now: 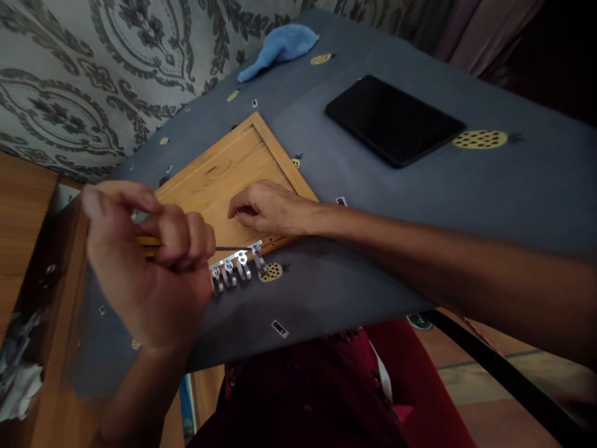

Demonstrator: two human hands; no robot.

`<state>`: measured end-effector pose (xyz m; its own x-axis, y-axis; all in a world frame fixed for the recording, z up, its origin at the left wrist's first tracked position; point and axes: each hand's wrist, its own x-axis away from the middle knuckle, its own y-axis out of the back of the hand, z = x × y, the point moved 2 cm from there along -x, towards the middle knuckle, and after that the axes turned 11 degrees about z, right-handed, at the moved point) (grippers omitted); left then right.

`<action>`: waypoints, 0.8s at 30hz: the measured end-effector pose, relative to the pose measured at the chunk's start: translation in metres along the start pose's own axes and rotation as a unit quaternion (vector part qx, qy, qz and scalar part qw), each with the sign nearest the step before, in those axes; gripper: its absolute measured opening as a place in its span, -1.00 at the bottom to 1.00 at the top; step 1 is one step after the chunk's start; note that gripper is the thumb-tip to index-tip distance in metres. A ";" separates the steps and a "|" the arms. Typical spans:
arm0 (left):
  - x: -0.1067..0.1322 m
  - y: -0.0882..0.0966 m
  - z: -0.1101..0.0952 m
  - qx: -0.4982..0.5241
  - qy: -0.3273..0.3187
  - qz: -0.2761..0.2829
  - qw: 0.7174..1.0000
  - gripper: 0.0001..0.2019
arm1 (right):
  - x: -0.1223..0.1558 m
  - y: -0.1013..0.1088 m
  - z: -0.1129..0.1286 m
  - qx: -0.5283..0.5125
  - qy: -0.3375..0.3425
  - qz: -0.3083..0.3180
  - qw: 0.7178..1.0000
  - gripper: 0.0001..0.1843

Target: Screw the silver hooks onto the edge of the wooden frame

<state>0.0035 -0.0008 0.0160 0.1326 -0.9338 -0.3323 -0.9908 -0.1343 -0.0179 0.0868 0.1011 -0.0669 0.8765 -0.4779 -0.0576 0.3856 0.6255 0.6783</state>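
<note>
My left hand (153,267), slightly blurred, is closed around a screwdriver (231,249). Its yellowish handle is mostly hidden in the fist, and the thin dark shaft runs right, the end by a metal hook rail (242,264). That rail with several silvery hooks lies along the near edge of a framed wooden board (205,186); the hooks overhang the tablecloth. My right hand (265,208) rests on the board with fingers curled under. Whether it holds anything small is hidden. Small dark holes show in the frame beside the right end of the rail.
A grey tablecloth (298,298) with pineapple prints covers the table. A black tablet or phone (396,118) lies at the back right, a blue cloth (284,50) at the far edge. Patterned curtain (140,43) hangs behind; wooden furniture (23,218) stands at left.
</note>
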 end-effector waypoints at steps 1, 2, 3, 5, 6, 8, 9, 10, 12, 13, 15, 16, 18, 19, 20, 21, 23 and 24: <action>-0.001 0.000 -0.002 0.001 -0.012 -0.001 1.000 -0.62 | 0.000 0.000 0.000 0.000 -0.003 0.001 1.000 -0.68; -0.001 0.000 -0.004 0.002 -0.022 -0.008 1.000 -0.59 | 0.000 0.000 0.000 0.000 -0.005 0.002 1.000 -0.68; -0.002 0.000 -0.005 0.002 -0.024 -0.014 1.000 -0.56 | 0.000 0.000 0.000 -0.001 -0.007 0.002 1.000 -0.68; -0.003 -0.003 -0.005 -0.004 -0.014 -0.021 1.000 -0.51 | 0.000 -0.001 0.000 -0.002 -0.008 0.002 1.000 -0.68; -0.003 -0.004 -0.004 -0.011 -0.006 -0.020 1.000 -0.52 | 0.000 -0.001 0.000 0.000 -0.009 0.001 1.000 -0.68; -0.003 -0.006 -0.001 -0.025 0.008 -0.011 1.000 -0.58 | 0.000 -0.001 0.000 0.003 -0.005 0.000 1.000 -0.68; -0.002 -0.006 0.000 -0.030 0.011 -0.008 0.999 -0.61 | -0.001 -0.002 0.000 0.004 -0.004 -0.002 1.000 -0.68; -0.002 -0.007 0.001 -0.034 0.014 -0.009 0.999 -0.62 | -0.001 -0.002 -0.001 0.005 -0.003 -0.003 1.000 -0.68; -0.001 -0.007 0.001 -0.040 0.020 -0.012 0.999 -0.61 | -0.002 -0.002 -0.001 0.004 -0.001 -0.005 1.000 -0.68; -0.001 -0.007 0.001 -0.041 0.022 -0.013 0.999 -0.62 | -0.002 -0.002 -0.001 0.003 0.000 -0.005 1.000 -0.68; -0.002 -0.007 0.001 -0.043 0.018 -0.011 0.999 -0.66 | -0.001 -0.002 -0.001 0.002 0.002 -0.004 1.000 -0.68; -0.002 -0.007 0.002 -0.043 0.016 -0.010 0.999 -0.70 | -0.001 -0.002 -0.001 0.000 0.002 -0.003 1.000 -0.67; -0.002 -0.008 0.003 -0.043 0.008 -0.006 0.999 -0.73 | -0.001 -0.001 0.000 -0.003 -0.001 0.000 1.000 -0.67; -0.002 -0.008 0.003 -0.040 0.004 -0.002 0.999 -0.74 | 0.000 -0.001 0.000 -0.005 -0.003 0.001 1.000 -0.68; -0.001 -0.008 0.004 -0.036 0.001 0.002 0.999 -0.74 | 0.000 -0.001 0.000 -0.007 -0.004 0.003 1.000 -0.68; -0.001 -0.008 0.005 -0.030 0.000 0.007 1.000 -0.74 | 0.000 -0.001 0.001 -0.007 -0.004 0.004 1.000 -0.68; -0.001 -0.008 0.008 -0.017 0.002 0.017 1.000 -0.74 | 0.001 0.000 0.000 -0.007 -0.002 0.007 1.000 -0.68; -0.001 -0.008 0.009 -0.014 0.004 0.019 1.000 -0.74 | 0.001 0.000 0.000 -0.007 0.000 0.008 1.000 -0.68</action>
<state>0.0110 0.0039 0.0080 0.0952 -0.9410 -0.3248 -0.9940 -0.1076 0.0203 0.0874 0.1006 -0.0667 0.8826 -0.4678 -0.0477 0.3760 0.6411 0.6690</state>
